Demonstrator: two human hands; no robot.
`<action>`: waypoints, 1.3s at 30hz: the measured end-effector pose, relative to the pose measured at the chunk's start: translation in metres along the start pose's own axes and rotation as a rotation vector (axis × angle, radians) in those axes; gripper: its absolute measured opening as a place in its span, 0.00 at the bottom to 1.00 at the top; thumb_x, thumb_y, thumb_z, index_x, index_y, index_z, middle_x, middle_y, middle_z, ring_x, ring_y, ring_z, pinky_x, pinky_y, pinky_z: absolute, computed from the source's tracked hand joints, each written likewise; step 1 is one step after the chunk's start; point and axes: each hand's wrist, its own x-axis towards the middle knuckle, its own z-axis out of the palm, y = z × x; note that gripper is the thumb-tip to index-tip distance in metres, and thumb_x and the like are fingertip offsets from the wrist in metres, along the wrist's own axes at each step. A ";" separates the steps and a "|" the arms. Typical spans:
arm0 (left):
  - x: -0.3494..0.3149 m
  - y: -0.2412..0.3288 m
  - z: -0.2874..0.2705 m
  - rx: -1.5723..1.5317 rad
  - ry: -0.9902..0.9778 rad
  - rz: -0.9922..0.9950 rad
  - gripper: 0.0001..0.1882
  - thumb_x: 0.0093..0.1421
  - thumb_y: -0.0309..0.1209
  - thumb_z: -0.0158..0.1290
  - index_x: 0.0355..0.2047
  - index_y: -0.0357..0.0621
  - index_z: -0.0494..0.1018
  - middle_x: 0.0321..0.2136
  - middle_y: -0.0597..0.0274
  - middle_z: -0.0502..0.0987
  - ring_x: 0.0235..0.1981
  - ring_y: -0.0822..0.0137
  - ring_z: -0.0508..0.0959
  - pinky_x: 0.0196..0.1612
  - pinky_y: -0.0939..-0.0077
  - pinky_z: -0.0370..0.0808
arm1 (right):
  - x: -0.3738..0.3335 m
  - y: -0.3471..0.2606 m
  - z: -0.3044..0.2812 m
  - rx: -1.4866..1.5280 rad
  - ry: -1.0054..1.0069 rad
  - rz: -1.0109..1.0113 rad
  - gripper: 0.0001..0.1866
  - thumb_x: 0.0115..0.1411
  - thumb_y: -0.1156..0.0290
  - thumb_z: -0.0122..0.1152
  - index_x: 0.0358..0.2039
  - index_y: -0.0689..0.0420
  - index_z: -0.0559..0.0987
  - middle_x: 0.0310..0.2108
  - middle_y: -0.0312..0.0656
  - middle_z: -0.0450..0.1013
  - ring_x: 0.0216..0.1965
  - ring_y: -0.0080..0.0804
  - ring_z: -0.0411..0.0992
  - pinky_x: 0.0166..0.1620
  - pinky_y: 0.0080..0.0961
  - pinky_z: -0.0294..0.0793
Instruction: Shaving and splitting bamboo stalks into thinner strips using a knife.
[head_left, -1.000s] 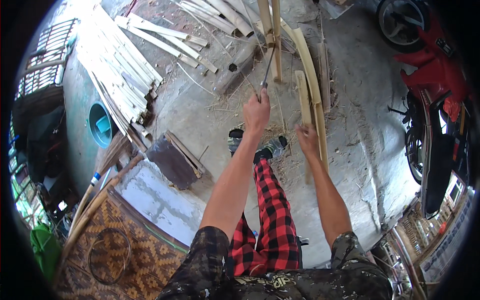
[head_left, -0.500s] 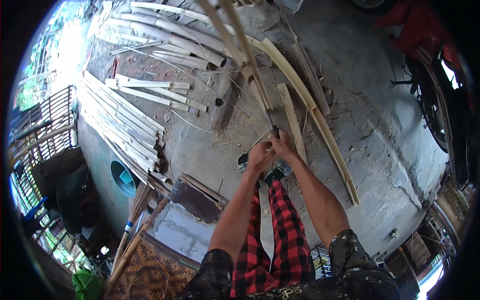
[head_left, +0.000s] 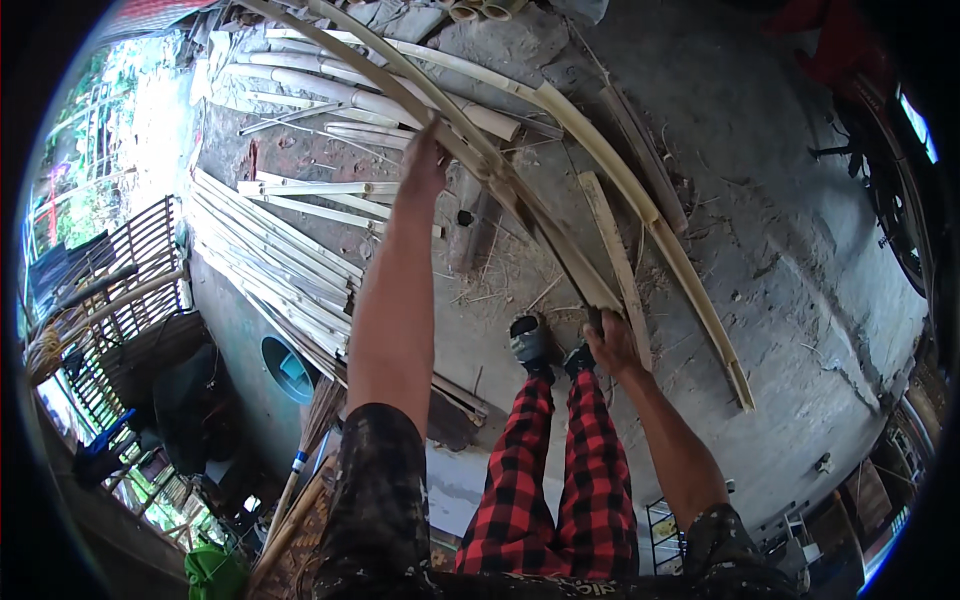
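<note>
A long bamboo pole [head_left: 385, 82], split lengthwise into two halves toward its far end, slants from the upper left toward my feet. My left hand [head_left: 427, 158] reaches forward and is closed on the left half, short of where the two halves join. My right hand [head_left: 613, 348] is closed round the dark handle of a knife [head_left: 595, 320] at the pole's near end. Its narrow dark blade lies along the bamboo, and I cannot tell how deep it sits. A flat bamboo strip [head_left: 612, 255] lies on the floor just right of the pole.
A long split bamboo length [head_left: 690, 280] curves across the floor to the right. Stacked bamboo strips [head_left: 270, 240] and round poles [head_left: 340, 85] lie at left. A teal bucket [head_left: 287, 370] stands near a broom [head_left: 318, 415]. A motorcycle [head_left: 885, 190] is at far right.
My left hand has left my right hand at the handle and moved forward to the bamboo. The right hand, knife and pole's near end have shifted right and nearer to me.
</note>
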 end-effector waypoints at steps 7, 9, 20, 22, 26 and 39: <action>-0.019 -0.037 -0.009 -0.107 0.168 0.246 0.15 0.70 0.28 0.50 0.54 0.36 0.72 0.39 0.58 0.79 0.35 0.66 0.79 0.39 0.68 0.77 | -0.061 -0.059 -0.020 0.050 -0.117 0.117 0.18 0.62 0.59 0.58 0.39 0.63 0.71 0.32 0.60 0.77 0.39 0.66 0.75 0.42 0.55 0.74; -0.034 -0.039 -0.011 -0.060 0.193 0.288 0.14 0.70 0.29 0.51 0.53 0.36 0.72 0.41 0.57 0.78 0.38 0.64 0.80 0.41 0.67 0.78 | -0.071 -0.073 -0.025 0.046 -0.137 0.154 0.18 0.62 0.59 0.58 0.38 0.63 0.70 0.31 0.61 0.77 0.39 0.67 0.75 0.42 0.55 0.74; -0.141 0.018 -0.041 0.380 0.450 0.557 0.10 0.68 0.27 0.53 0.44 0.30 0.75 0.38 0.54 0.80 0.36 0.64 0.82 0.43 0.71 0.81 | -0.052 -0.158 -0.036 0.058 -0.317 0.239 0.34 0.66 0.40 0.51 0.38 0.68 0.76 0.31 0.65 0.77 0.39 0.67 0.76 0.45 0.55 0.75; -0.150 0.026 -0.042 0.315 0.456 0.666 0.11 0.69 0.27 0.51 0.44 0.29 0.74 0.39 0.53 0.79 0.37 0.63 0.82 0.44 0.71 0.81 | -0.048 -0.165 -0.018 0.093 -0.288 0.231 0.36 0.66 0.39 0.50 0.36 0.69 0.76 0.30 0.65 0.77 0.38 0.67 0.77 0.44 0.54 0.75; -0.160 0.037 -0.051 0.185 0.479 0.720 0.11 0.70 0.26 0.50 0.46 0.28 0.72 0.38 0.52 0.79 0.39 0.63 0.81 0.45 0.70 0.81 | -0.044 -0.176 0.000 0.204 -0.272 0.221 0.38 0.67 0.38 0.49 0.29 0.70 0.77 0.27 0.64 0.77 0.34 0.66 0.77 0.39 0.52 0.76; -0.184 0.054 -0.089 0.061 0.526 0.781 0.10 0.71 0.28 0.48 0.47 0.32 0.70 0.36 0.57 0.75 0.36 0.64 0.79 0.45 0.70 0.80 | -0.050 -0.185 0.018 0.218 -0.353 0.124 0.38 0.67 0.39 0.48 0.33 0.70 0.79 0.31 0.68 0.77 0.39 0.67 0.77 0.45 0.54 0.75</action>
